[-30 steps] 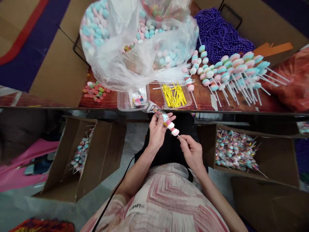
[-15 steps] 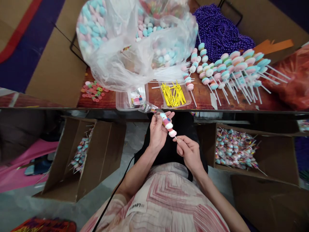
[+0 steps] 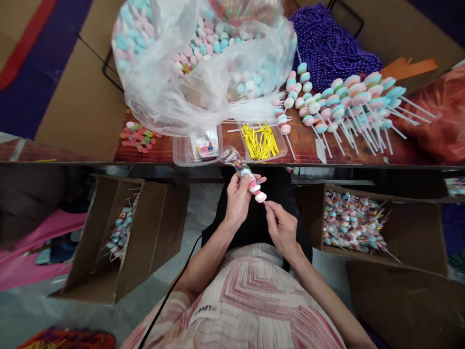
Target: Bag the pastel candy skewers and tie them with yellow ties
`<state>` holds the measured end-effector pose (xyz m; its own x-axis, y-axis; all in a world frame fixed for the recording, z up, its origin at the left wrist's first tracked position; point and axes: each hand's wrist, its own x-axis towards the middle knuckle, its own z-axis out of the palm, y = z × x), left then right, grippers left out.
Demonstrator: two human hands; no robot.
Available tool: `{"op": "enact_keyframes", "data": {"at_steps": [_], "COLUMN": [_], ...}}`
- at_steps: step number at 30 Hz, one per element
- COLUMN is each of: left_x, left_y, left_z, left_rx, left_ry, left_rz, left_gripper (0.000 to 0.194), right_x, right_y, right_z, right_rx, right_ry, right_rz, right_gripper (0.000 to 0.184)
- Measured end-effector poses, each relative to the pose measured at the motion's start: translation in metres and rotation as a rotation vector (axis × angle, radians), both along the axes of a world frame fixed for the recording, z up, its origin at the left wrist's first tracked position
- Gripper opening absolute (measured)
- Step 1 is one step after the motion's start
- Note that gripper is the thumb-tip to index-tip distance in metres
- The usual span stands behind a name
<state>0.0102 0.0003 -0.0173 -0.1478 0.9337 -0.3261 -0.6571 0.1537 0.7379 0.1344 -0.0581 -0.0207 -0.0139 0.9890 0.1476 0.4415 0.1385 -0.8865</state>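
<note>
Over my lap, just below the table edge, I hold a marshmallow skewer point(image 3: 260, 197) of white and pink pieces. A clear printed bag point(image 3: 232, 158) covers its upper part and points up toward the table. My left hand point(image 3: 239, 196) pinches the bag and candy between thumb and fingers, the other fingers spreading out behind. My right hand point(image 3: 282, 224) grips the white stick at the skewer's lower end. On the table above stand a plastic tray of printed bags point(image 3: 205, 145) and a tray of yellow twist ties point(image 3: 260, 142).
Unwrapped skewers point(image 3: 348, 104) lie in a pile at the table's right, near purple beads point(image 3: 327, 48). Large plastic bags of candy point(image 3: 174, 92) sit at the back. Below, a cardboard box point(image 3: 417, 237) holds wrapped skewers; another box point(image 3: 156, 232) stands on the left.
The printed bag has swung more upright and now covers more of the skewer's upper end. Both hands have shifted only slightly, keeping their hold.
</note>
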Motion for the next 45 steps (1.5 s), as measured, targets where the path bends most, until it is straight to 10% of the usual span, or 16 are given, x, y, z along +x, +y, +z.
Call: {"op": "enact_keyframes", "data": {"at_steps": [10, 27, 45], "left_x": [0.004, -0.009, -0.01], "left_y": [-0.004, 0.001, -0.016], "left_z": [0.006, -0.003, -0.001], "left_rx": [0.0, -0.078, -0.103], "left_ry": [0.02, -0.127, -0.074], "left_rz": [-0.041, -0.1, -0.304], "left_gripper": [0.028, 0.028, 0.043], "right_x": [-0.009, -0.008, -0.015], "right_y": [0.004, 0.018, 0.023], "right_z": [-0.014, 0.013, 0.011], "right_rx": [0.087, -0.65, -0.25], "right_ry": [-0.046, 0.931, 0.353], "right_rz": [-0.033, 0.015, -0.003], "right_gripper": [0.023, 0.026, 0.021]}}
